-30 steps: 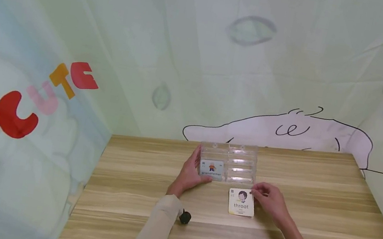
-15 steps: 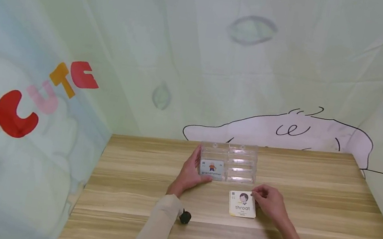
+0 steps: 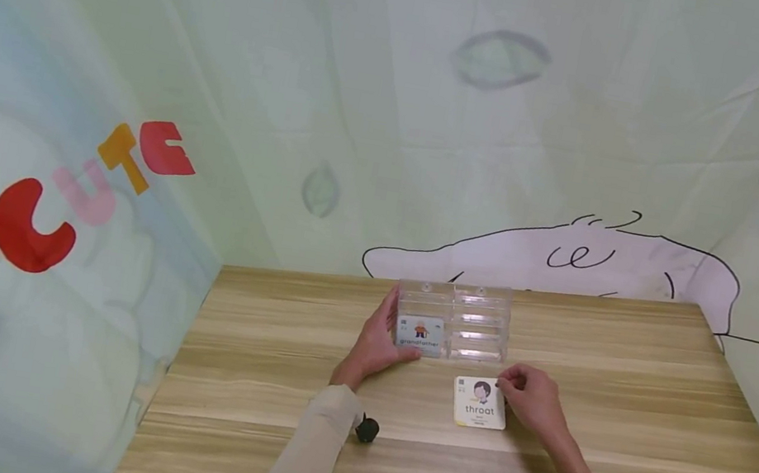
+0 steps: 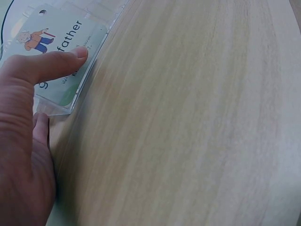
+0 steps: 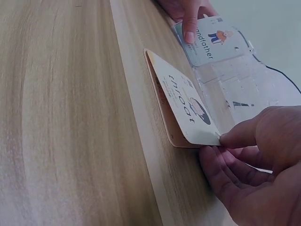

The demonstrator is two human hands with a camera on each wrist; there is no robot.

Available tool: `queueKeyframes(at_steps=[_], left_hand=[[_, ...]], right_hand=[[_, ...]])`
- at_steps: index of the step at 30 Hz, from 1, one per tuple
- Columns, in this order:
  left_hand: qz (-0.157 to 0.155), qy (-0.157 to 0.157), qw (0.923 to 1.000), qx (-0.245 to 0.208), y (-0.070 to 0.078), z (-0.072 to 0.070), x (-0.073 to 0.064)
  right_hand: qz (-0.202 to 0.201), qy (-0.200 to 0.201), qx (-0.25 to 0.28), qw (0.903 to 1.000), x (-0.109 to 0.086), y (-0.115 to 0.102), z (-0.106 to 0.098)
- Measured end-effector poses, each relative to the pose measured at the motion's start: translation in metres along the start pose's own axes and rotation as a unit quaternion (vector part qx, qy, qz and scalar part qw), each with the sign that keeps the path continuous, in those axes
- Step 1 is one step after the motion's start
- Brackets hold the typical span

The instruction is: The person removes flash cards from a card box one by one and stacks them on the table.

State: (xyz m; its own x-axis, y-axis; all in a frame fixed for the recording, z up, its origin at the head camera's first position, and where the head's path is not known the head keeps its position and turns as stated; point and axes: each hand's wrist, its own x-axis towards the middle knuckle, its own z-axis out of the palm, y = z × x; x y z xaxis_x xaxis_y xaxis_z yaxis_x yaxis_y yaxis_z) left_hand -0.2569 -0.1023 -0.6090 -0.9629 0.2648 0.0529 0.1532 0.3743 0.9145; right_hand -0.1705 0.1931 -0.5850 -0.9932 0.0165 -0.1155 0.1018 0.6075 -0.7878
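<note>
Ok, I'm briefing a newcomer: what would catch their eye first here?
Probably the bright letters spelling CUTE, on the backdrop at the left of the head view. Then the white throat card, its corner pinched in the right grip, in front of the clear case. The blue grandfather card shows in that case's left half, beside the left grip.

Left wrist view: my left grip (image 4: 23, 132) covers part of the word on the grandfather card (image 4: 66, 80); frame edge crops the clear rack (image 4: 106, 10). Head view: fine print on my throat card (image 3: 479, 404) too small to read.
</note>
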Motion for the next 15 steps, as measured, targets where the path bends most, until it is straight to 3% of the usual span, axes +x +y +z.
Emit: queueKeyframes(at_steps=[15], left_hand=[[-0.006,-0.001,1.0,0.001,0.0016,0.0003,-0.0005]], right_hand=[[0.003,-0.008,-0.018,0.9998,-0.0031,-0.003,-0.002]])
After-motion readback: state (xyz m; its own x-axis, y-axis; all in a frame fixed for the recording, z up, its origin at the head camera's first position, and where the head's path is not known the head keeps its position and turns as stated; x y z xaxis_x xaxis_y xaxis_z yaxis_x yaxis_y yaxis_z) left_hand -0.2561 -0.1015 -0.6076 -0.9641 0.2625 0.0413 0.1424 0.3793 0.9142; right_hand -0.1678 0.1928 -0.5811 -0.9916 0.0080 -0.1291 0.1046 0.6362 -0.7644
